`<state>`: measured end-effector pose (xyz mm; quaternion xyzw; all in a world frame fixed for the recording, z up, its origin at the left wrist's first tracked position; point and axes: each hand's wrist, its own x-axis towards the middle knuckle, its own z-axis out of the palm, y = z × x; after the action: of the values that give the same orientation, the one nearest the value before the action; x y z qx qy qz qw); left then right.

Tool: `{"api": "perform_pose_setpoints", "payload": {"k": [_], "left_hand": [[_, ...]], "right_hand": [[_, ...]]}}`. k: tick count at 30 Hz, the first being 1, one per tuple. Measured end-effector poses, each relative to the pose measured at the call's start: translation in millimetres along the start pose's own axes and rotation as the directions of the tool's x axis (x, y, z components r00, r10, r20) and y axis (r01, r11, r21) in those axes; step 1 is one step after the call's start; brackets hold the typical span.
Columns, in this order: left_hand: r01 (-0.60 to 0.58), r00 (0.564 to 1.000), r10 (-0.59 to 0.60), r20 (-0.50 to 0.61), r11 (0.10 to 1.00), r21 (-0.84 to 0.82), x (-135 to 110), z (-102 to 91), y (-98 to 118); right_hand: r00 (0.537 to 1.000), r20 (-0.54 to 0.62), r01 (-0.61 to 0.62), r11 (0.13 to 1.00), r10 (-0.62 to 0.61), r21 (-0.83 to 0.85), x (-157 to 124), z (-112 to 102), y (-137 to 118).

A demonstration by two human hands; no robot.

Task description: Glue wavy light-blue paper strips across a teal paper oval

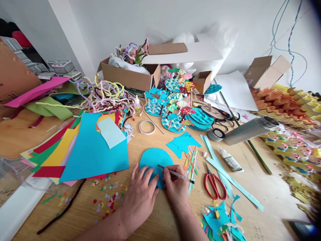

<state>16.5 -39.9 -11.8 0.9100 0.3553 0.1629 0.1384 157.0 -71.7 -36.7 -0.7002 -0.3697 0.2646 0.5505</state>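
Observation:
A round piece of blue paper (154, 156) lies flat on the wooden table in front of me. My left hand (142, 185) rests on its lower left part with the fingers spread. In my right hand (174, 184) is a slim pen (182, 176), pinched between thumb and fingers, its tip over the middle of the blue circle. Blue paper offcuts (184, 144) and thin coloured paper strips (192, 164) lie just to the right. Red-handled scissors (215, 185) rest farther right, beside long light-blue strips (240, 187).
Stacked coloured paper (100, 160) lies left, with pipe cleaners (100, 95) behind. Finished paper decorations (173, 122) stand at the back near a cardboard box (127, 77). A glue bottle (230, 159) and a metal flask (250, 129) lie right. Blue scraps (220, 219) are heaped at the front right.

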Motion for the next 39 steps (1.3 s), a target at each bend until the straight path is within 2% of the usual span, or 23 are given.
{"api": "perform_pose_setpoints", "payload": {"k": [14, 17, 21, 24, 26, 29, 32, 34, 39], "left_hand": [[-0.017, 1.000, 0.017, -0.003, 1.000, 0.026, -1, 1.7, -2], [-0.017, 1.000, 0.017, -0.004, 1.000, 0.024, -1, 2.1, -1], [-0.011, 1.000, 0.011, -0.005, 1.000, -0.005, -1, 2.7, -1], [-0.010, 1.000, 0.009, -0.030, 0.999, -0.034, -1, 2.0, -3], [-0.006, 0.996, 0.002, -0.084, 0.999, -0.048, 1, 0.6, -5], [0.043, 0.977, -0.060, -0.206, 0.995, -0.086, 4, -1.7, -10], [0.106, 0.941, -0.149, -0.305, 0.982, -0.155, 8, -1.6, -15], [0.121, 0.926, -0.184, -0.331, 0.972, -0.203, 9, 0.6, -17], [0.101, 0.925, -0.202, -0.321, 0.948, -0.303, 8, 8.3, -24]], "right_hand": [[1.000, -0.008, 0.003, 1.000, -0.003, 0.012, -1, 1, 1], [0.992, -0.122, 0.029, 0.997, -0.020, 0.073, -2, 0, 0], [0.934, -0.354, 0.119, 0.976, -0.049, 0.180, -1, -3, -4], [0.900, -0.429, 0.172, 0.969, -0.082, 0.176, 3, -5, -7], [0.883, -0.459, 0.188, 0.971, -0.100, 0.151, 5, -6, -8], [0.878, -0.471, 0.186, 0.970, -0.092, 0.157, 7, -5, -8], [0.898, -0.436, 0.142, 0.975, -0.055, 0.171, 9, -3, -6], [0.909, -0.416, 0.107, 0.979, -0.026, 0.171, 9, -2, -5], [0.922, -0.386, 0.047, 0.991, 0.004, 0.123, 8, -2, -3]]}}
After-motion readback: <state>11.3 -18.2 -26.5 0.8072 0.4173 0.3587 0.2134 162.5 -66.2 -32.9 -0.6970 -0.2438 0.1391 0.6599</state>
